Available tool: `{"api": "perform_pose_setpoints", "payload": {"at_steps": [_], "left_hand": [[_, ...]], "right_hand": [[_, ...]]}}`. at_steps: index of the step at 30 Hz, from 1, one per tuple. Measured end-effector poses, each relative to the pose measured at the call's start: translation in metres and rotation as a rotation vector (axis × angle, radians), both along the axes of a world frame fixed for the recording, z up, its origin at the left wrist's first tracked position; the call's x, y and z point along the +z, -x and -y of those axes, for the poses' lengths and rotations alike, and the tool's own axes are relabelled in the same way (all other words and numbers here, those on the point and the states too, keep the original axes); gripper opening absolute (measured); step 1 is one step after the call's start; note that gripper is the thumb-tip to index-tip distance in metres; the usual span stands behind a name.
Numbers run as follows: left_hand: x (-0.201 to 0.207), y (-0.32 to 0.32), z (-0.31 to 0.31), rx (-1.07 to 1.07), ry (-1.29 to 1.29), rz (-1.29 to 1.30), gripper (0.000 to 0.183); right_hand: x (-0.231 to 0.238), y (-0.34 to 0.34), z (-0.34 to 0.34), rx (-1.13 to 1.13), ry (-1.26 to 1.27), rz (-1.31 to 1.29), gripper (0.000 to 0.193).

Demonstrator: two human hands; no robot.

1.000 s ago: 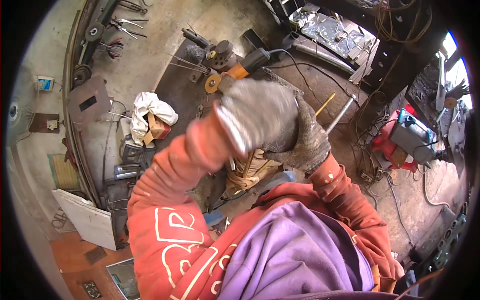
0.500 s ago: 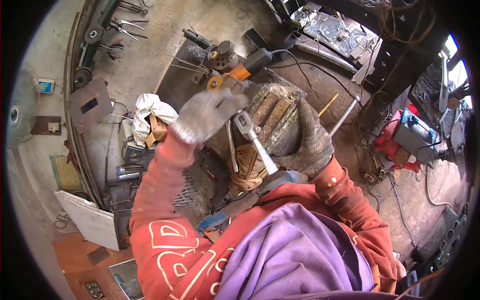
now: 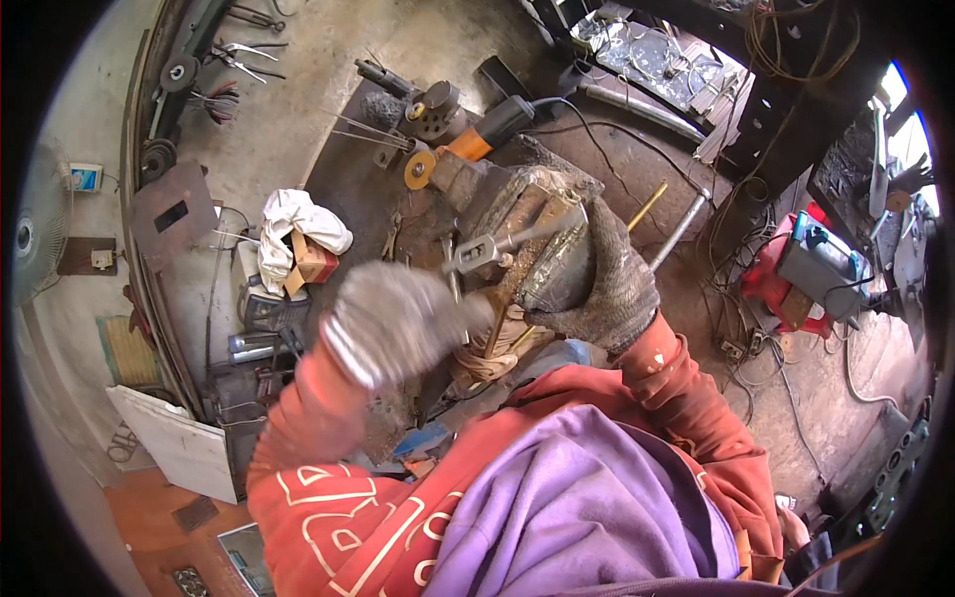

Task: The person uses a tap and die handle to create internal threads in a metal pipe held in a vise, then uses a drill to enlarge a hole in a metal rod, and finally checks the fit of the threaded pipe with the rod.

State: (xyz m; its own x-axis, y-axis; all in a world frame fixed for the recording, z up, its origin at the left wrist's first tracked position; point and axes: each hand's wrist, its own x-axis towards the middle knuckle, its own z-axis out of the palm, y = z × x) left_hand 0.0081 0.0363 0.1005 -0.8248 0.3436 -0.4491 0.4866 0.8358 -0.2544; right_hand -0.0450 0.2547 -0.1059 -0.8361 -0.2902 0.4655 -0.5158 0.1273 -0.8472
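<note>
Head view: metal tool (image 3: 511, 240), slotted end (image 3: 476, 255) left, axis rising rightward; left hand (image 3: 398, 320) blurred, grip unclear; right hand (image 3: 619, 289) clasping block (image 3: 565, 271).

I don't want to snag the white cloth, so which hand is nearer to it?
Left. The left hand is below and right of the white cloth in the picture; the right hand is farther right, against a grimy block.

This place is a workshop, most likely for metal work. It is shown by the grinder (image 3: 487, 134) with its yellow disc (image 3: 419, 169), the pliers (image 3: 231, 50) lying on the stained floor (image 3: 328, 60), the flat mask (image 3: 194, 199) with a dark window (image 3: 172, 214), and the many loose cables (image 3: 762, 346).
</note>
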Motion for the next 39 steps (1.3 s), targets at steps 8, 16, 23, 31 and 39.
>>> {"api": "perform_pose_setpoints", "payload": {"at_steps": [8, 16, 23, 31, 39], "left_hand": [[-0.062, 0.102, -0.003, 0.112, -0.215, -0.155, 0.035], [-0.004, -0.013, -0.033, -0.056, -0.32, 0.203, 0.038], [-0.033, 0.094, 0.043, -0.083, -0.36, -0.431, 0.022], [0.008, 0.008, -0.066, -0.296, -0.433, 0.218, 0.02], [-0.021, 0.093, 0.013, -0.198, -0.357, -0.359, 0.029]], "right_hand": [[0.008, -0.002, 0.003, 0.004, -0.04, -0.01, 0.128], [0.006, 0.0, 0.0, 0.01, 0.033, 0.061, 0.116], [0.002, 0.0, 0.007, -0.015, 0.04, -0.108, 0.135], [0.006, 0.0, 0.001, -0.026, 0.001, -0.02, 0.128], [0.001, -0.002, 0.007, -0.021, 0.044, -0.092, 0.13]]}}
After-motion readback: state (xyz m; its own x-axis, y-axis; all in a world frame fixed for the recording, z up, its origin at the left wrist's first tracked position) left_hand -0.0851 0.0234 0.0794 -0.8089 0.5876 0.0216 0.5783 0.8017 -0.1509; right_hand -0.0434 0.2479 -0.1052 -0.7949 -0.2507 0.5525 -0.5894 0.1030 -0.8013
